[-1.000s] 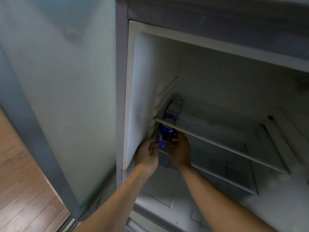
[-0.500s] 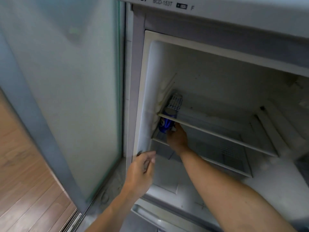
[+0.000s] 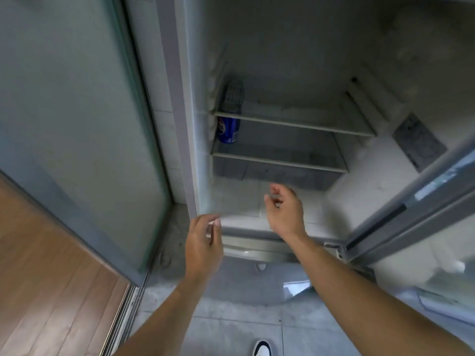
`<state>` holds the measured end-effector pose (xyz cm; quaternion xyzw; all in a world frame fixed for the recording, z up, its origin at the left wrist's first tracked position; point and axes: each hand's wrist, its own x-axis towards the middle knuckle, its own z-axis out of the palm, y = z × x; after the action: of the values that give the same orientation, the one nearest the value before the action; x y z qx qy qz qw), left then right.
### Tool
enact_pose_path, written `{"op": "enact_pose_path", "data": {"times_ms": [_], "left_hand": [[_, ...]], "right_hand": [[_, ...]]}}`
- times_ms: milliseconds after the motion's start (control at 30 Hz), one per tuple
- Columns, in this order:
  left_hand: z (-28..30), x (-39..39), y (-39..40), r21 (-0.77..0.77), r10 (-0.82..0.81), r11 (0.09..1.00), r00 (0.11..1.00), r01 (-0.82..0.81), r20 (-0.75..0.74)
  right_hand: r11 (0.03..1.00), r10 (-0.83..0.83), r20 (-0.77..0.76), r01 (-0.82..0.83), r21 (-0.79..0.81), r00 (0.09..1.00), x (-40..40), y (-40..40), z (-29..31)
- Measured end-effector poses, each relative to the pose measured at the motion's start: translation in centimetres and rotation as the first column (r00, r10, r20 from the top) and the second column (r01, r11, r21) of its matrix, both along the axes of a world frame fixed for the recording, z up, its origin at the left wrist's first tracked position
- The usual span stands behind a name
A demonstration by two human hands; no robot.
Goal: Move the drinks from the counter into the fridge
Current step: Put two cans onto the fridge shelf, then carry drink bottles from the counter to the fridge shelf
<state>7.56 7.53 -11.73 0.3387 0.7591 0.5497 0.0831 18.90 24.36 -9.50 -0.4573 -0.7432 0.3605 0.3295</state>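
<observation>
A blue drink can (image 3: 228, 130) stands upright at the far left of the lower shelf (image 3: 280, 163) in the open fridge (image 3: 295, 60). Seen through the glass upper shelf (image 3: 295, 123), its checkered reflection shows above it. My left hand (image 3: 204, 242) hovers at the fridge's lower left front edge, fingers loosely curled, holding nothing. My right hand (image 3: 284, 209) hangs in front of the fridge floor, below the lower shelf, fingers relaxed and empty. Both hands are well clear of the can.
The fridge door (image 3: 416, 206) stands open at the right. A frosted glass sliding door (image 3: 77, 111) fills the left, with wooden floor (image 3: 38, 278) beyond it. Grey tiles (image 3: 231, 330) lie below, and a shoe tip (image 3: 262, 348) shows at the bottom.
My right hand let go of the can and drew back out of the fridge. My left hand also pulled back and lower. The can stays on the lower shelf.
</observation>
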Motion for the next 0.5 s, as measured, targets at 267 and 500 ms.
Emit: {"op": "enact_pose_path", "data": {"times_ms": [267,500], "left_hand": [[-5.0,5.7,-1.8,-0.209,-0.211,0.953,0.976,0.219,0.062],[-11.7,12.2,-5.0,-0.647,-0.401,0.622,0.889,0.441,0.221]], "right_hand": [[0.962,-0.196,0.081,0.208,-0.175,0.977,13.3,-6.1,-3.7],[0.807,-0.402,0.142,0.423,-0.411,0.904,27.8,-13.0,-7.2]]}}
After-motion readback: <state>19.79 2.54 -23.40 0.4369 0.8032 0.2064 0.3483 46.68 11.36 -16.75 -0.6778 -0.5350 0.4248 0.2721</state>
